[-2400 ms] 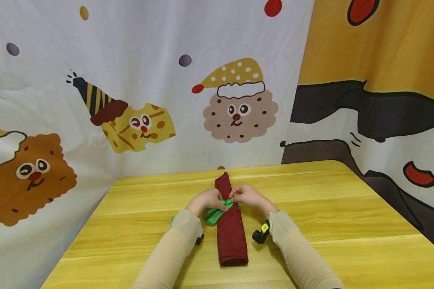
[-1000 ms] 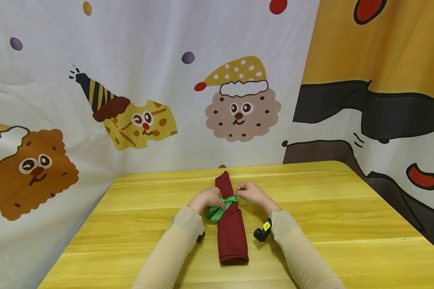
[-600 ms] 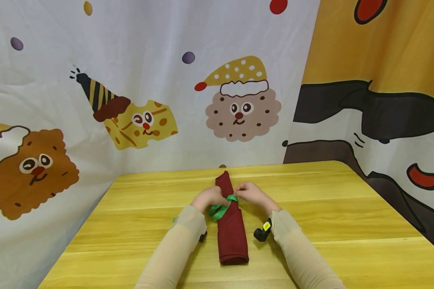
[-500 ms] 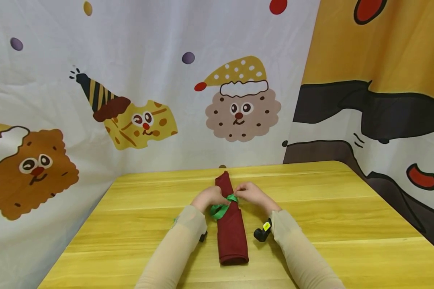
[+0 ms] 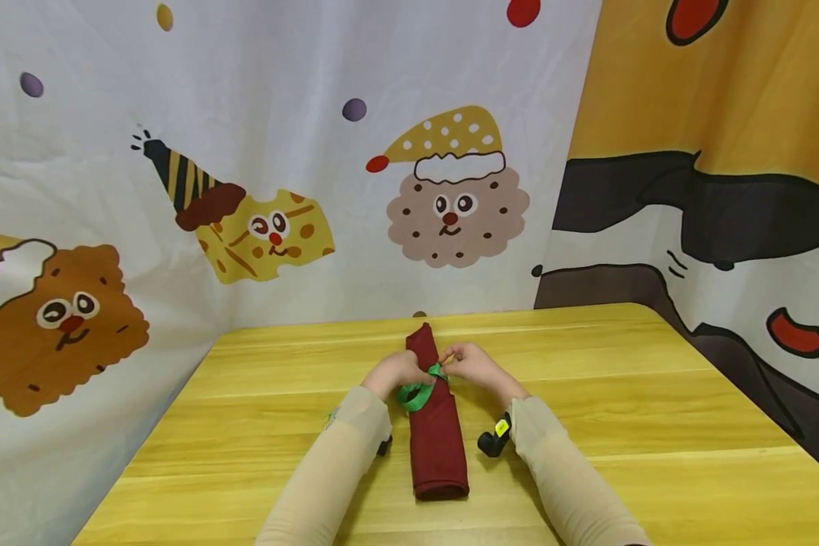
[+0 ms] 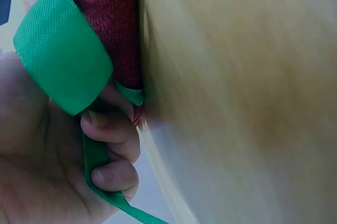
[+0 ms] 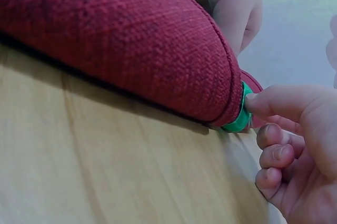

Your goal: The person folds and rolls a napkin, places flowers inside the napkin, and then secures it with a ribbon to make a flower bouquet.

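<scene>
A rolled dark red cloth (image 5: 440,447) lies lengthwise on the table, with a green ribbon (image 5: 416,397) around its narrower far part. My left hand (image 5: 397,373) is on the ribbon from the left. In the left wrist view, its curled fingers (image 6: 113,132) grip the ribbon, a wide loop (image 6: 63,50) standing above them and a tail trailing below. From the right, my right hand (image 5: 476,365) pinches the ribbon at the roll's side. The right wrist view has the thumb (image 7: 279,100) against the green band (image 7: 241,116), the other fingers curled below. The knot area is partly hidden by the left hand.
The wooden table (image 5: 655,409) extends on both sides of the roll. A printed curtain (image 5: 287,114) hangs behind its far edge. Black wrist cameras (image 5: 493,440) sit at both cuffs, close beside the roll.
My left hand has shifted slightly right, and the ribbon loop beside it has become smaller and moved right. My right hand has edged a little right, staying at the ribbon. The roll stays put.
</scene>
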### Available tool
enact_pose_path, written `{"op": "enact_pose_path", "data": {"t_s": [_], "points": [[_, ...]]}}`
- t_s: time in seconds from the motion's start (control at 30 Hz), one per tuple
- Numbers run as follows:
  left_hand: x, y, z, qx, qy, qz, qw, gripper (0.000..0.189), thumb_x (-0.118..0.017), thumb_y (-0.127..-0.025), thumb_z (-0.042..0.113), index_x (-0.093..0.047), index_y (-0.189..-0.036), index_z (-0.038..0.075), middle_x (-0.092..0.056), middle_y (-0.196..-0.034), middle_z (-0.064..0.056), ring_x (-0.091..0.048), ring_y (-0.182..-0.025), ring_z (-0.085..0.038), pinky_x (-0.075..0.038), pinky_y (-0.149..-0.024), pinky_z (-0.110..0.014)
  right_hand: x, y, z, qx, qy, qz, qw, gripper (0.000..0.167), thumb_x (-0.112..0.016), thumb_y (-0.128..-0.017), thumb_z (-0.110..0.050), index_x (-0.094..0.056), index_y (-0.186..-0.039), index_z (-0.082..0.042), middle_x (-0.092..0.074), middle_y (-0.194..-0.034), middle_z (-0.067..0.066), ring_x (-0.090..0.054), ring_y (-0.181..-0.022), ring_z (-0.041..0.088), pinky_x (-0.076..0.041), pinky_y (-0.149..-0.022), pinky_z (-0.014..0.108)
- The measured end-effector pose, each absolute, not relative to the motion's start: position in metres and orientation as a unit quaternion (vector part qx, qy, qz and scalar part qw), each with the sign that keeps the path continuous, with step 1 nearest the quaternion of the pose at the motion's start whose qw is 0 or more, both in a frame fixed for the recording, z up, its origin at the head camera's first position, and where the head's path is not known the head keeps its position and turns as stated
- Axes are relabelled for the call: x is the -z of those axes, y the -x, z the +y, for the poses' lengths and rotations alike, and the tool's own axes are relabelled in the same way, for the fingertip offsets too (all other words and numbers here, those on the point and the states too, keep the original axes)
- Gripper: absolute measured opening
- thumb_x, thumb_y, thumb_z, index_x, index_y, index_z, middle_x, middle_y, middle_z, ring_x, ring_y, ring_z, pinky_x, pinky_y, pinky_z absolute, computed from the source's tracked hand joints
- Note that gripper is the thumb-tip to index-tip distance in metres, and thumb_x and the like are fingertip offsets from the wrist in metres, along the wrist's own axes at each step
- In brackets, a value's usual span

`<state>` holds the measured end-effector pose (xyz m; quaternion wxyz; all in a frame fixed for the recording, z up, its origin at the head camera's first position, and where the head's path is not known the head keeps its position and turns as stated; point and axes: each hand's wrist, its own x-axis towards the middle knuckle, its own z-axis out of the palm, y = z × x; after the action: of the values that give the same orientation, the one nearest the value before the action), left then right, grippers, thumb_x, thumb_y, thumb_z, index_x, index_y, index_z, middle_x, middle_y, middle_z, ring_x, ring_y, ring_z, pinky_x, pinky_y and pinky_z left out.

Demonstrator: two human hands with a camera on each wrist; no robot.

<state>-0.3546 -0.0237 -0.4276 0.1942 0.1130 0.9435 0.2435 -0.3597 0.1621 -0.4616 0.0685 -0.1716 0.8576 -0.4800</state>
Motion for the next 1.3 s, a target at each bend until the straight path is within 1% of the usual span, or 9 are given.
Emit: {"op": "enact_pose_path", "data": {"t_s": [0.3,0.43,0.67,0.77,0.9,1.03,1.1,1.2,1.3], "points": [[0.431,0.357,-0.023,-0.235,-0.111,0.947,0.190,0.052,-0.070,-0.090,0.035,-0.035,-0.055,0.015,-0.022,-0.050,0.003,-0.021,-0.043,-0.012,-0.026,-0.046,-0.028,0.463,0.358,0.158,0.482,0.165,0.858,0.069,0.017,-0.068,-0.087,-0.009,-0.070,-0.104,-0.003,-0.049,-0.064,0.001,-0.040,-0.055,0.012,-0.034,-0.053,0.026],[0.432,0.356,-0.024,-0.231,-0.114,0.948,0.187,0.052,-0.070,-0.089,0.037,-0.037,-0.055,0.016,-0.023,-0.050,0.004,-0.023,-0.043,-0.011,-0.027,-0.047,-0.028,0.462,0.358,0.157,0.487,0.157,0.857,0.064,0.014,-0.067,-0.090,-0.012,-0.071,-0.101,-0.005,-0.051,-0.068,0.002,-0.041,-0.059,0.014,-0.035,-0.055,0.027],[0.429,0.354,-0.024,-0.234,-0.118,0.947,0.184,0.054,-0.070,-0.089,0.037,-0.035,-0.055,0.015,-0.023,-0.050,0.003,-0.022,-0.044,-0.012,-0.026,-0.047,-0.028,0.465,0.358,0.156,0.493,0.152,0.856,0.032,0.012,-0.065,-0.093,-0.014,-0.072,-0.094,-0.004,-0.064,-0.086,0.003,-0.053,-0.080,0.017,-0.044,-0.072,0.032],[0.429,0.354,-0.026,-0.242,-0.121,0.945,0.184,0.055,-0.070,-0.090,0.037,-0.034,-0.054,0.016,-0.023,-0.049,0.004,-0.020,-0.043,-0.011,-0.025,-0.046,-0.028,0.468,0.359,0.156,0.501,0.148,0.852,0.031,0.012,-0.064,-0.093,-0.013,-0.072,-0.094,-0.004,-0.067,-0.091,0.003,-0.057,-0.086,0.017,-0.046,-0.079,0.034],[0.430,0.354,-0.029,-0.253,-0.127,0.942,0.183,0.057,-0.070,-0.089,0.039,-0.033,-0.051,0.017,-0.022,-0.048,0.005,-0.019,-0.043,-0.010,-0.024,-0.045,-0.026,0.471,0.361,0.158,0.515,0.138,0.846,0.033,0.014,-0.064,-0.093,-0.013,-0.072,-0.095,-0.003,-0.068,-0.092,0.004,-0.058,-0.089,0.018,-0.046,-0.082,0.036],[0.433,0.352,-0.034,-0.268,-0.135,0.936,0.186,0.060,-0.072,-0.087,0.039,-0.030,-0.050,0.017,-0.020,-0.049,0.006,-0.016,-0.044,-0.009,-0.022,-0.045,-0.026,0.475,0.362,0.162,0.532,0.123,0.837,0.034,0.016,-0.064,-0.093,-0.013,-0.072,-0.097,0.000,-0.068,-0.094,0.006,-0.057,-0.087,0.017,-0.046,-0.078,0.032],[0.434,0.351,-0.037,-0.281,-0.140,0.930,0.194,0.060,-0.073,-0.086,0.037,-0.030,-0.049,0.017,-0.020,-0.049,0.006,-0.015,-0.044,-0.009,-0.021,-0.045,-0.026,0.477,0.362,0.163,0.546,0.114,0.830,0.035,0.017,-0.064,-0.093,-0.012,-0.071,-0.100,0.002,-0.066,-0.091,0.006,-0.055,-0.080,0.015,-0.046,-0.071,0.029],[0.432,0.350,-0.042,-0.298,-0.152,0.920,0.205,0.060,-0.074,-0.085,0.035,-0.030,-0.049,0.017,-0.020,-0.049,0.006,-0.015,-0.045,-0.009,-0.021,-0.045,-0.026,0.478,0.360,0.167,0.580,0.094,0.808,0.044,0.019,-0.061,-0.095,-0.013,-0.068,-0.103,0.003,-0.059,-0.078,0.004,-0.046,-0.063,0.012,-0.040,-0.057,0.025],[0.426,0.349,-0.047,-0.308,-0.163,0.913,0.212,0.058,-0.073,-0.086,0.036,-0.031,-0.051,0.018,-0.022,-0.050,0.006,-0.018,-0.045,-0.009,-0.024,-0.047,-0.026,0.475,0.358,0.170,0.612,0.087,0.785,0.049,0.021,-0.058,-0.097,-0.013,-0.065,-0.106,0.005,-0.049,-0.068,0.002,-0.036,-0.052,0.010,-0.034,-0.050,0.024]]}}
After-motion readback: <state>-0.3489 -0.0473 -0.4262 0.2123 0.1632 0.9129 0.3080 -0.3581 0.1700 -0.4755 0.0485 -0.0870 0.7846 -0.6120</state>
